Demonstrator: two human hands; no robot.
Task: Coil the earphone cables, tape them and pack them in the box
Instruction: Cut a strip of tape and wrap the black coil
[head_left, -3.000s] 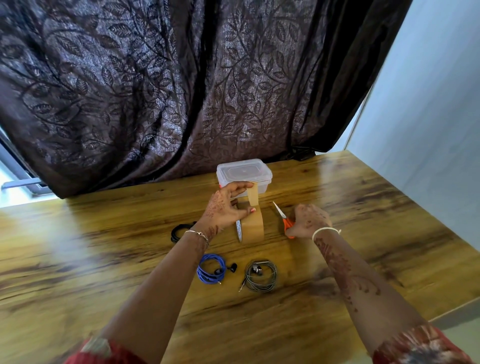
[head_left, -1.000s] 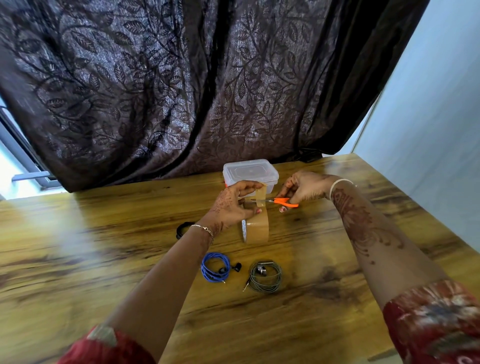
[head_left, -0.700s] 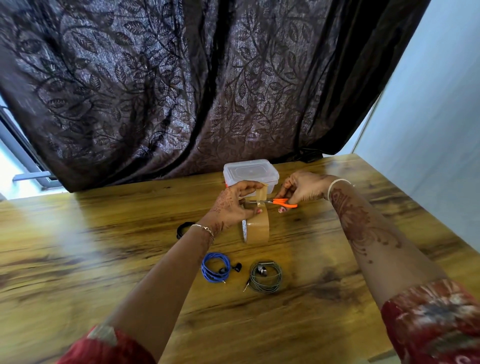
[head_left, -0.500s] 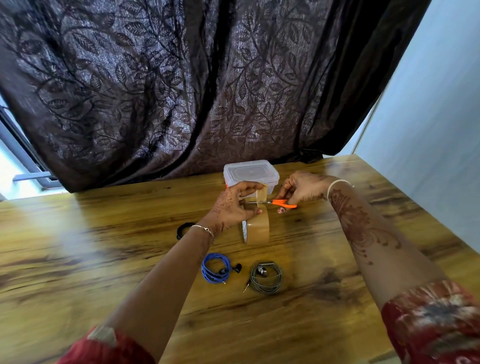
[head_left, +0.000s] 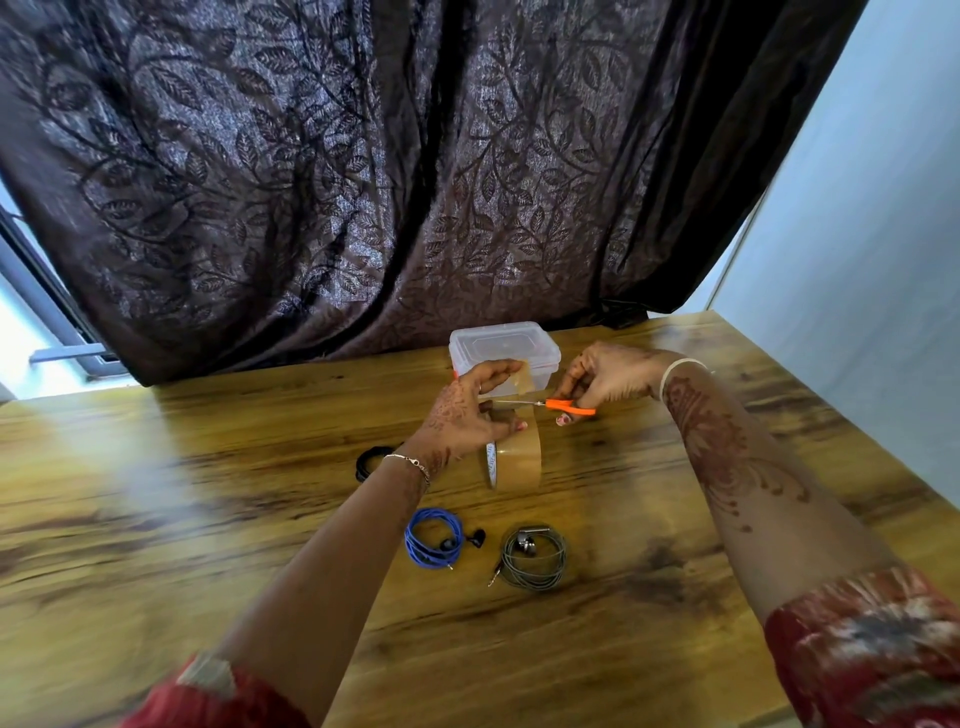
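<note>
**Scissors at the tape, three coils waiting**

A glossy wooden bench (head_left: 208, 519) is filling the lower view; a dark leaf-patterned curtain (head_left: 363, 182) is hanging behind it, with a pale wall (head_left: 857, 260) at the right and a strip of window (head_left: 31, 322) at the left.

The tape roll (head_left: 519, 460) is standing on edge near the middle; the left hand (head_left: 462, 415) is steadying it, fingers pinching a raised strip (head_left: 523, 378) in front of the lidded box (head_left: 504, 345). The right hand (head_left: 608, 376) is gripping the orange scissors (head_left: 563, 405), blades lying across the strip.

The blue coil (head_left: 431, 538) and grey coil (head_left: 535, 558) are lying nearer the person; the black coil (head_left: 369, 462) is sitting left of the wrist.

Three seconds ago the scissors were lying on the bench under the right hand; since half a second ago, little is changing.
</note>
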